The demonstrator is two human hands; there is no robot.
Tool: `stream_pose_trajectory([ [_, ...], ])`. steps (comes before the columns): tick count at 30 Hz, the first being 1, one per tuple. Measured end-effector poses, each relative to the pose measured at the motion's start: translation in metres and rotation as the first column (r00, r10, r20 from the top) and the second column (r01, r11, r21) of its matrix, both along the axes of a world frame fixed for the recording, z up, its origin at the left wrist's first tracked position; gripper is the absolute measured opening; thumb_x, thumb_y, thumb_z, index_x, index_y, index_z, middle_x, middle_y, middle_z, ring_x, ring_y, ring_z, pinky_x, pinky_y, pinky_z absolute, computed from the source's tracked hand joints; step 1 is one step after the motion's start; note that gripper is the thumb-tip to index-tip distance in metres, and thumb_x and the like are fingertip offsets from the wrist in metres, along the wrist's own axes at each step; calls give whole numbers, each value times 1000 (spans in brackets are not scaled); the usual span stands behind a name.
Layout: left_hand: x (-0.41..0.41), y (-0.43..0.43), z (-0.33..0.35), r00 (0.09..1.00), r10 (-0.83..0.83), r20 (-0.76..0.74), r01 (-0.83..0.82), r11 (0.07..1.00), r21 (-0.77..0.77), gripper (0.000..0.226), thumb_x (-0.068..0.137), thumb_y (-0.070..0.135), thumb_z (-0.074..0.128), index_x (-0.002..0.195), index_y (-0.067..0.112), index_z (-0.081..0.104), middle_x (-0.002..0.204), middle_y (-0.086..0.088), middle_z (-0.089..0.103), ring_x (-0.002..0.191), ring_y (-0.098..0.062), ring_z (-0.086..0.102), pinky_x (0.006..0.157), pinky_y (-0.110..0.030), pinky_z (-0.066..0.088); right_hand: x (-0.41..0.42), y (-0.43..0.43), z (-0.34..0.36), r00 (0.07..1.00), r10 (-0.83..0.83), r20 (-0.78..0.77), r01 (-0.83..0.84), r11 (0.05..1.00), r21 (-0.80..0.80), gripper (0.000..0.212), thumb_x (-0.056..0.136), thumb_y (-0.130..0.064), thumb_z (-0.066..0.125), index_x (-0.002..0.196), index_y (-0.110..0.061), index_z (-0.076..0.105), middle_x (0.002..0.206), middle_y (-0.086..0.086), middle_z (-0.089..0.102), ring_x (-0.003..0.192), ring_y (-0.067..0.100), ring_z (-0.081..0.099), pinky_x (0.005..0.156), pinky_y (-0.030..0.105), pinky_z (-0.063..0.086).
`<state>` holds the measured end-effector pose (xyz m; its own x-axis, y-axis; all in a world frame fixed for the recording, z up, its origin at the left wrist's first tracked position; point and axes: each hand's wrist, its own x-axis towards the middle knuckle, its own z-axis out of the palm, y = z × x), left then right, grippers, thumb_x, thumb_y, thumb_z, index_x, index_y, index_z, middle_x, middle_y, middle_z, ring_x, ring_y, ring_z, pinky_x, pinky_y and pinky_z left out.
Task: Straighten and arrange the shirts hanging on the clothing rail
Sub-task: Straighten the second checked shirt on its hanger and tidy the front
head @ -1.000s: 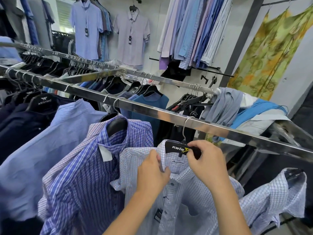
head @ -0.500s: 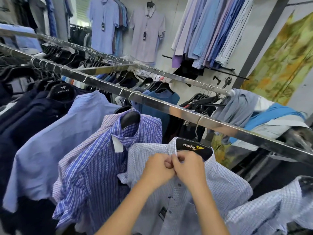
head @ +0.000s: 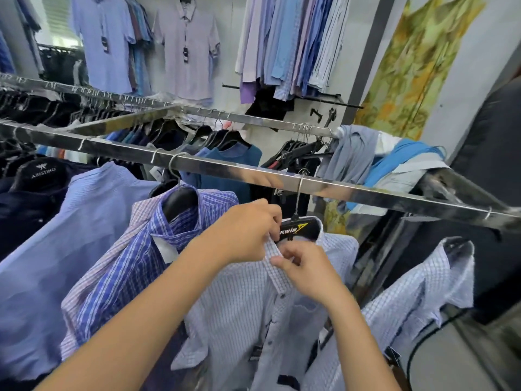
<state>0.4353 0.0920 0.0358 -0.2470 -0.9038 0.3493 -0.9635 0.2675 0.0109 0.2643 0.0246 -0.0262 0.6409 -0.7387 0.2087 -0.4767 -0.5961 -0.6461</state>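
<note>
A white fine-checked shirt [head: 242,303] hangs from a black hanger [head: 303,230] on the shiny metal rail [head: 225,172]. My left hand [head: 245,232] pinches the shirt's collar just left of the hanger. My right hand [head: 307,270] pinches the collar and front placket just below it. To the left hang a blue-and-purple plaid shirt [head: 135,266] and a plain light-blue shirt [head: 50,249]. Another white checked shirt [head: 417,292] hangs to the right.
Dark shirts on black hangers [head: 39,176] fill the rail's left end. A second rail [head: 225,115] runs behind, with a grey and blue heap of clothes [head: 375,162] at its right end. Shirts hang on the back wall [head: 186,46]. A dark stand [head: 490,153] is at the right.
Both hands moved from the shirt's front near the top button up to the collar beside the hanger. The view has shifted closer to the rail.
</note>
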Motion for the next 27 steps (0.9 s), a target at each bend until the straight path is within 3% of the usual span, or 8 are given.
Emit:
stream_pose_trajectory([
  [5, -13, -2, -10, 994, 18, 106, -44, 966, 253, 43, 91, 14, 59, 123, 41, 65, 112, 9, 69, 105, -17, 63, 84, -38, 54, -17, -1, -3, 995, -14, -99, 22, 996, 83, 11, 92, -23, 72, 90, -34, 72, 78, -15, 70, 76, -6, 62, 74, 23, 47],
  [9, -17, -7, -7, 991, 26, 134, -58, 969, 238, 41, 90, 9, 63, 116, 40, 70, 106, 6, 71, 100, -18, 65, 79, -34, 52, -21, 4, 1, 995, -68, -70, 76, 990, 120, 16, 90, -27, 75, 106, -27, 77, 95, -12, 75, 91, 1, 67, 87, 27, 53],
  [12, -17, -11, -5, 992, 9, 129, -36, 978, 206, 36, 86, 13, 70, 109, 40, 73, 99, 5, 73, 97, -18, 66, 78, -36, 54, -24, 5, 3, 995, -77, -59, 84, 990, 113, 12, 87, -28, 78, 98, -31, 78, 86, -14, 74, 81, -4, 65, 79, 24, 51],
  [16, -6, -9, -8, 991, -39, -130, 67, 974, 218, 18, 82, 30, 80, 100, 35, 77, 98, 15, 74, 90, 1, 61, 81, -24, 50, -30, 8, 7, 997, -58, -60, 64, 993, 99, 10, 87, -29, 78, 89, -39, 76, 67, -19, 64, 62, -3, 54, 64, 17, 42],
  [18, 0, -7, -7, 902, -48, -429, 126, 980, 157, 8, 83, 31, 80, 90, 29, 79, 87, 17, 73, 75, 9, 61, 69, -10, 45, -34, 11, 10, 998, -23, -52, 28, 994, 108, 16, 90, -26, 75, 84, -41, 73, 66, -17, 62, 60, -3, 52, 62, 14, 39],
  [20, 7, -8, -7, 769, 7, -639, 38, 998, 57, 7, 84, 32, 79, 81, 27, 76, 74, 13, 70, 61, 5, 61, 61, -11, 45, -36, 15, 13, 999, -6, -42, 10, 994, 105, 15, 92, -23, 73, 85, -37, 74, 77, -16, 70, 67, -6, 57, 65, 11, 40],
  [24, 10, -10, -8, 812, 257, -524, -92, 943, 320, 35, 66, 56, 83, 84, 31, 67, 77, 11, 70, 74, -3, 65, 70, -23, 53, -32, 24, 11, 999, -40, 19, 37, 992, 121, 13, 92, -32, 72, 104, -33, 76, 90, -19, 75, 89, -7, 65, 82, 15, 49],
  [27, -2, -10, -7, 804, 379, -457, -192, 894, 404, 39, 59, 52, 78, 89, 32, 60, 84, 12, 68, 80, -8, 64, 74, -31, 56, -28, 22, 12, 998, -64, 22, 61, 988, 141, 14, 89, -32, 74, 103, -32, 77, 89, -19, 75, 89, -8, 66, 83, 18, 51],
])
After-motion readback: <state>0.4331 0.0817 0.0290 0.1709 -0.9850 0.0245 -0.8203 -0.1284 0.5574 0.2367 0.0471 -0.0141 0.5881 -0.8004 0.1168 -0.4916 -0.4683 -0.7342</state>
